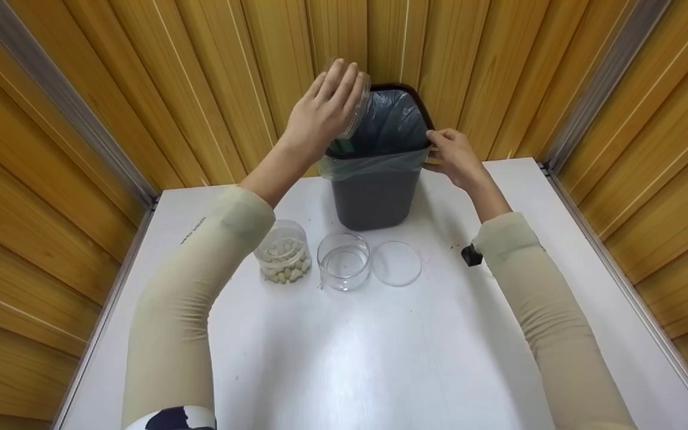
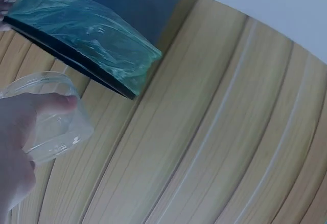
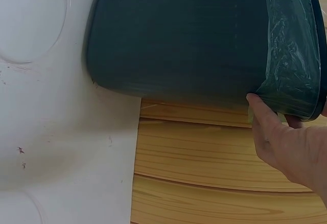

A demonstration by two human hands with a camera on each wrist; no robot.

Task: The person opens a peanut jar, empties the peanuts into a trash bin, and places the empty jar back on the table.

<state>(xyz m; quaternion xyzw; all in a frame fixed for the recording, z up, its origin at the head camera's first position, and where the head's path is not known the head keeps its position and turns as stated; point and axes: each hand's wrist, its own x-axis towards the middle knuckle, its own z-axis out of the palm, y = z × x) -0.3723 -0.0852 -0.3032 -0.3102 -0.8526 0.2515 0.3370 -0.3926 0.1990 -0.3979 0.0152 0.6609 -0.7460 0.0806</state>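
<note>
My left hand (image 1: 325,107) grips a clear round jar (image 2: 61,127), tipped on its side at the left of the bin's mouth. In the left wrist view, my thumb lies along the jar's wall, and the jar is apart from the rim. The dark grey trash bin (image 1: 374,200) stands at the table's back edge, lined with a thin plastic bag (image 1: 395,110) folded over its rim. My right hand (image 1: 456,156) holds the bin's right rim, thumb on top and fingers against the outside over the bag. What lies deep inside the bin is hidden.
In front of the bin stand a clear jar of pale nut-like pieces (image 1: 284,269), an open glass-clear jar (image 1: 344,266) and a flat clear lid (image 1: 398,264) on the white table (image 1: 344,358). Yellow wood-patterned panels (image 1: 218,89) enclose the back and sides. Small specks lie on the table.
</note>
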